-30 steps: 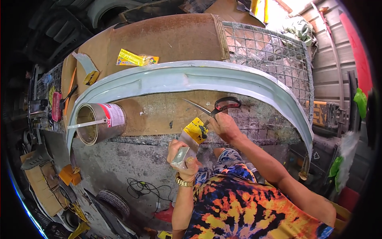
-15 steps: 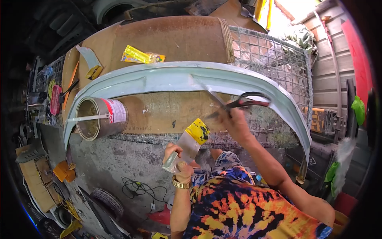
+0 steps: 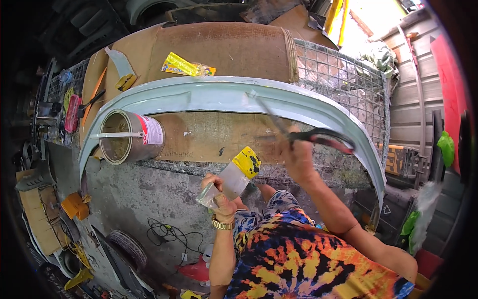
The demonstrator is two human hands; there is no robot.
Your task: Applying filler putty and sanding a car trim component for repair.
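In my right hand point(image 3: 298, 162), closed around the red and black handles, is a pair of scissors point(image 3: 323, 137). Their blades point up and left over a pale blue curved car bumper lip point(image 3: 214, 97) and are blurred by motion. My left hand point(image 3: 223, 204), with a gold watch at its wrist, is closed low in front of the bench. It grips a flat grey piece with a yellow, black-stained end, like a putty spreader point(image 3: 234, 180). A clear plastic piece point(image 3: 208, 196) sticks out on the hand's left side. The scissors are apart from both pieces.
A large metal can point(image 3: 116, 139) lies tipped inside the curve's left end. Behind the lip are a yellow packet point(image 3: 181, 65) and another yellow-ended flat piece point(image 3: 122, 70) on cardboard point(image 3: 219, 47). Wire mesh point(image 3: 343, 70) borders the right. A black cable point(image 3: 169, 234) lies on the floor.
My right hand and the scissors have moved slightly right and down in the view. The left hand still holds its pieces, with the clear plastic turned slightly. The whole view has shifted a little.
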